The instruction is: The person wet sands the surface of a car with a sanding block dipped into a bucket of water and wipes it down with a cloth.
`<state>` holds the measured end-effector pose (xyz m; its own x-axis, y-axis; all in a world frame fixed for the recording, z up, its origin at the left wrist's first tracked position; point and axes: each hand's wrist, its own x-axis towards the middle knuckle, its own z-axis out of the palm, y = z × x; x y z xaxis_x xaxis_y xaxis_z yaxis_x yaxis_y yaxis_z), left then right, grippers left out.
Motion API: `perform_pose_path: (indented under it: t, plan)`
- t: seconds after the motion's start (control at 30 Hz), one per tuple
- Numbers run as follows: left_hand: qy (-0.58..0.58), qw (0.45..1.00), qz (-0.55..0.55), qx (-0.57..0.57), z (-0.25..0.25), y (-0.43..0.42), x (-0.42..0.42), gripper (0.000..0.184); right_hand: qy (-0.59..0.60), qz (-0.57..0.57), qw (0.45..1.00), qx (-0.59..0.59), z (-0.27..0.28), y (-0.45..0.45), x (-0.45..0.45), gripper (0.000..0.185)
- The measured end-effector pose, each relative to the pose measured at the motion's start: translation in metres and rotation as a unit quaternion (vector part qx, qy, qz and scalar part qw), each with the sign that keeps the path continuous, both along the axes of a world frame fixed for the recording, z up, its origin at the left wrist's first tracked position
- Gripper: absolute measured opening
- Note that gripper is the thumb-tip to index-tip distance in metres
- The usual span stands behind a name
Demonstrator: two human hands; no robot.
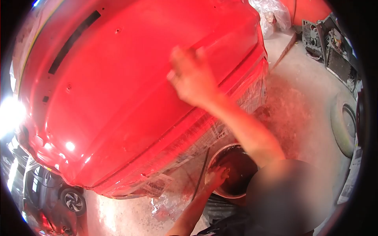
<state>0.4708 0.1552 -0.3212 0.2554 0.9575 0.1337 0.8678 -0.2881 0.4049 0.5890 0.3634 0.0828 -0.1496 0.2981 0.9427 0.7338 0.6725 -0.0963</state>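
Observation:
A large glossy red car body panel fills the upper left and middle of the head view. Over its surface is my right hand, smeared by motion, its fingers apart and no object visible in them. Whether it touches the paint I cannot tell. Lower down, my left hand is at the near-left rim of a round bucket. Its fingers are loosely stretched over the bucket's dark inside, and nothing shows in them. What the bucket holds is hard to make out.
Newspaper masking hangs below the panel's edge. A thin dark rod stands left of the bucket. At right are a tyre and car radiator parts. A dark car stands lower left. A grey blur hides the lower right.

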Motion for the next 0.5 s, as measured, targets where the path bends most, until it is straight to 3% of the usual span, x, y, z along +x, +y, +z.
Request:
perform_pose_path:
  t: [0.03, 0.07, 0.1, 0.17, 0.23, 0.3, 0.4, 0.47, 0.5]
  plan:
    - [0.006, 1.0, -0.01, 0.022, -0.001, 0.004, -0.002, 0.047, 0.016, 0.097, 0.994, 0.052, -0.005, -0.016, -0.025, 0.055]
    - [0.011, 0.999, -0.02, 0.041, -0.007, 0.004, -0.004, 0.047, -0.055, 0.132, 0.987, 0.076, 0.001, -0.038, -0.035, 0.057]
    - [0.016, 0.998, -0.032, 0.058, -0.012, 0.003, -0.005, 0.047, -0.038, 0.187, 0.98, 0.056, -0.01, -0.04, -0.048, 0.055]
    - [0.026, 0.998, -0.025, 0.058, 0.001, -0.001, -0.003, 0.047, -0.099, 0.203, 0.973, 0.049, 0.001, -0.018, -0.005, 0.053]
    - [0.015, 0.998, -0.022, 0.059, 0.004, 0.0, -0.002, 0.047, -0.044, 0.118, 0.992, -0.003, -0.004, 0.037, 0.042, 0.05]
    - [-0.009, 0.998, -0.028, 0.056, -0.006, 0.002, -0.004, 0.048, 0.083, 0.034, 0.992, -0.093, 0.007, 0.073, 0.088, 0.054]
    - [-0.008, 0.999, -0.026, 0.017, -0.027, 0.007, -0.007, 0.048, 0.208, -0.06, 0.968, -0.124, 0.024, 0.08, 0.034, 0.062]
    - [0.007, 0.999, -0.025, 0.023, -0.025, 0.004, -0.006, 0.049, 0.142, -0.05, 0.98, -0.131, 0.052, 0.032, -0.013, 0.069]
    - [0.017, 0.999, -0.026, 0.026, -0.024, 0.006, -0.007, 0.049, 0.109, 0.056, 0.988, -0.093, 0.055, 0.009, -0.041, 0.071]
